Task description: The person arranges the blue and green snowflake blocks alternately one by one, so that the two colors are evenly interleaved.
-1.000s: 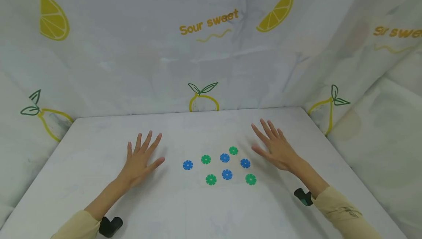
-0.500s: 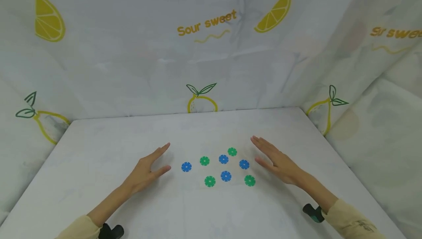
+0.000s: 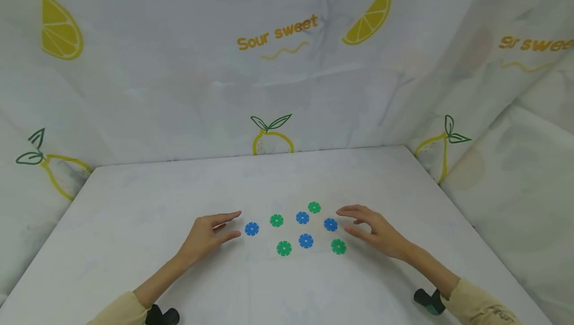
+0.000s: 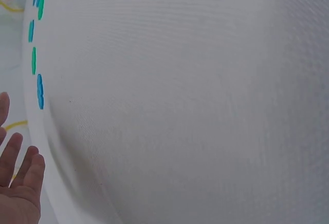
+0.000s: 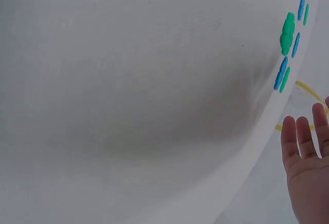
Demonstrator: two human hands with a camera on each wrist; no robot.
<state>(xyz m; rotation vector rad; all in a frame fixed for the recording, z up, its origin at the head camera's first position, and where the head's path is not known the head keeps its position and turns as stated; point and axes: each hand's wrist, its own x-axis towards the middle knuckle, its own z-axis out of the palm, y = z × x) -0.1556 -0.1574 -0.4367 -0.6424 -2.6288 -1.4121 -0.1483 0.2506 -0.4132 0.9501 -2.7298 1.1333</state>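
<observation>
Several flat, notched plastic discs lie spread over the middle of the white table, some blue and some green. My left hand hovers beside the leftmost blue disc, fingers extended, thumb apart, nothing held. On the other side my right hand is just right of a blue disc and a green disc, its fingers gently bent and empty. Between the hands are another green disc and a blue disc. In the right wrist view a green disc shows nearly edge-on.
The white tabletop ends at the back against a white cloth printed with lemons and lettering. More cloth hangs at both sides. A black wrist device sits by the left sleeve, and a similar device by the right sleeve.
Both hands have turned from spread fingers, palms down, to a more sideways pose and come inward, closer to the discs. The discs keep their arrangement; the head view has shifted slightly.
</observation>
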